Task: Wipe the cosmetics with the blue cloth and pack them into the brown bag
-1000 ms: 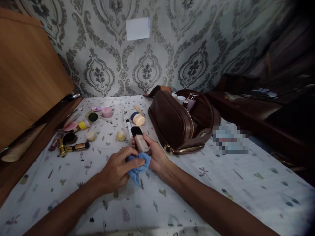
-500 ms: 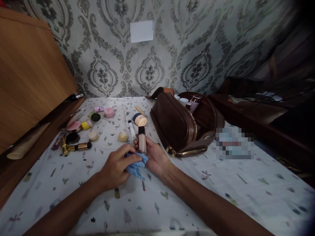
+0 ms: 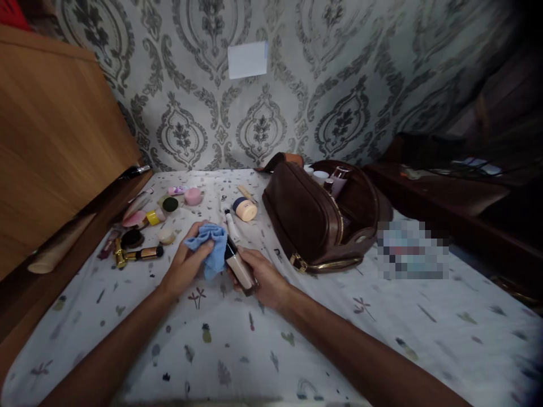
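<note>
My right hand (image 3: 261, 277) is closed around a beige foundation bottle (image 3: 240, 269) with a black cap, tilted so the cap points up and to the left. My left hand (image 3: 186, 263) grips a blue cloth (image 3: 210, 244) and presses it against the bottle's cap end. Both hands hover just above the patterned white sheet (image 3: 297, 339) near the middle of the view.
An open brown leather pouch (image 3: 320, 217) with bottles inside lies to the right of my hands. Several cosmetics lie at the left: a round cream jar (image 3: 245, 209), a white tube (image 3: 231, 225), a gold-black tube (image 3: 138, 254), pink compacts. A wooden board (image 3: 55, 141) flanks the left edge.
My left hand has carried the blue cloth from the bottle's base up and left to its cap. The bottle has tipped from upright to slanted, and the view has shifted slightly.
</note>
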